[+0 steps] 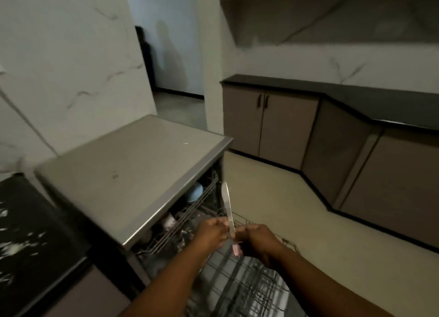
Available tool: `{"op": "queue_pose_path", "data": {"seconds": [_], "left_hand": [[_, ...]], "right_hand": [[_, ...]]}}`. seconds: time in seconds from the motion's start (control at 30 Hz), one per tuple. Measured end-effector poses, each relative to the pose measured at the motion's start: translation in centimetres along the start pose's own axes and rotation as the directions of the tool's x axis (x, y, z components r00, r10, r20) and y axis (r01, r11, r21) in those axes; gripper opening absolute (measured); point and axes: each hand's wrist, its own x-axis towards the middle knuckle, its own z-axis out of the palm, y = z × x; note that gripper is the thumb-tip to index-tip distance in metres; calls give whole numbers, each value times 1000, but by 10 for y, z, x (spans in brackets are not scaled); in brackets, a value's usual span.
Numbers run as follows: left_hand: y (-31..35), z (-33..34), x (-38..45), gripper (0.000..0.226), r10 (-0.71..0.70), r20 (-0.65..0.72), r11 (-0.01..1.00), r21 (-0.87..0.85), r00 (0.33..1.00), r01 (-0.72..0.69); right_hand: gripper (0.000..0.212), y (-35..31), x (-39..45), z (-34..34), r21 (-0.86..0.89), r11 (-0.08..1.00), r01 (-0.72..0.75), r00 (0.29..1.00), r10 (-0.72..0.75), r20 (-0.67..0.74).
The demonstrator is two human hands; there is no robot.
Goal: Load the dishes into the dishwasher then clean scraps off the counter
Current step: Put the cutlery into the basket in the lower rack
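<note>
Both the left hand (211, 233) and the right hand (259, 242) pinch the knife (228, 209) low on its handle, blade upward, just above the pulled-out lower rack (249, 290), so I would turn the blade downward before placing it in that rack.

**Knife upright over the open dishwasher**

A pale butter knife (227, 208) stands nearly upright, blade tip up, its lower handle gripped between both hands above the pulled-out lower rack (247, 286). The dishwasher (180, 221) sits open under a steel counter (133, 164); its upper rack (190, 212) holds a light blue bowl (195, 192) and a blurred whitish cup. White scraps (14, 247) lie scattered on the dark counter (35, 269) at left.
</note>
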Motion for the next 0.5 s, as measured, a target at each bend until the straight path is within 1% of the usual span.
{"op": "queue_pose_path", "data": {"seconds": [0.07, 0.13, 0.2, 0.23, 0.27, 0.33, 0.37, 0.4, 0.43, 0.47, 0.5], "left_hand": [[-2, 11, 18, 20, -45, 40, 997, 64, 998, 43], [-4, 18, 36, 14, -74, 27, 989, 128, 997, 69], [-10, 25, 58, 9, -78, 32, 984, 165, 996, 71], [-15, 29, 69, 8, -67, 38, 978, 199, 997, 59], [-22, 31, 81, 9, -50, 45, 961, 276, 998, 36], [-34, 35, 102, 13, -6, 100, 868, 494, 995, -44], [-41, 36, 113, 20, 0, 149, 805, 587, 989, -88], [-46, 38, 124, 27, -6, 204, 740, 660, 979, -133], [-49, 39, 135, 34, -29, 260, 667, 724, 965, -175], [-50, 41, 146, 39, -52, 315, 575, 785, 948, -230], [-51, 43, 158, 44, -71, 356, 477, 833, 932, -282]], "right_hand": [[4, 12, 9, -21, 49, 998, -46, 997, 49, -55], [6, 23, 19, -38, 73, 994, -86, 988, 94, -118], [7, 34, 28, -53, 79, 988, -134, 974, 146, -173], [8, 40, 32, -61, 47, 984, -169, 963, 175, -205], [9, 47, 37, -68, 22, 980, -197, 949, 197, -248], [11, 64, 42, -79, -80, 965, -248, 929, 214, -300], [11, 67, 44, -81, -93, 962, -258, 911, 210, -355], [14, 76, 53, -89, -99, 972, -214, 888, 152, -433], [22, 79, 60, -93, -81, 973, -217, 893, 164, -418], [30, 78, 63, -100, -81, 981, -179, 920, 137, -366], [33, 90, 71, -108, -152, 952, -267, 914, 200, -352]]}}
